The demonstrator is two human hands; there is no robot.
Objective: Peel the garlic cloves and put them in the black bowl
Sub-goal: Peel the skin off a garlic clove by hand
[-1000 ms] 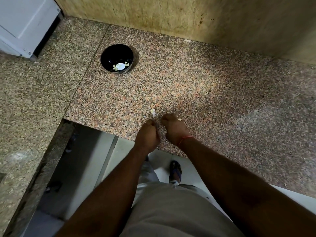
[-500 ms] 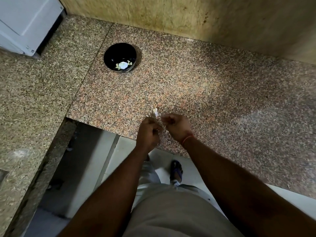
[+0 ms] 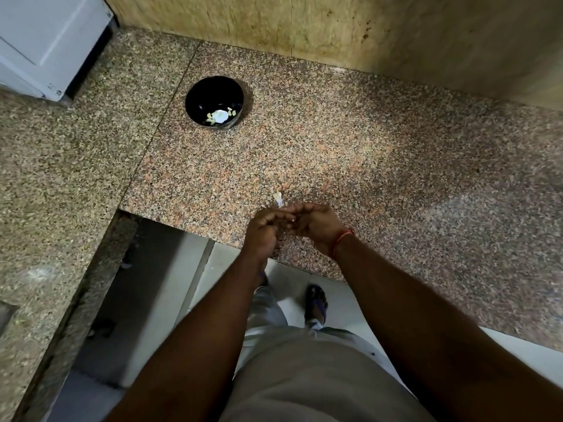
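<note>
My left hand (image 3: 262,231) and my right hand (image 3: 315,225) meet fingertip to fingertip just above the counter's front edge. Between the curled fingers a small pale bit of garlic clove (image 3: 292,220) shows; most of it is hidden, and I cannot tell which hand carries it. A small white scrap of garlic skin (image 3: 278,198) lies on the granite just beyond the fingers. The black bowl (image 3: 201,95) stands further back to the left, with several pale peeled cloves (image 3: 220,116) in its bottom.
The speckled granite counter (image 3: 365,153) runs in an L, with a side wing on the left (image 3: 61,166). A white appliance (image 3: 45,44) stands at the back left corner. A tan stone wall (image 3: 335,28) closes the back. My legs and a sandalled foot (image 3: 316,303) are below.
Both hands have drawn closer together and lifted slightly, the right hand turning palm-up. The white skin scrap stays where it lay on the counter.
</note>
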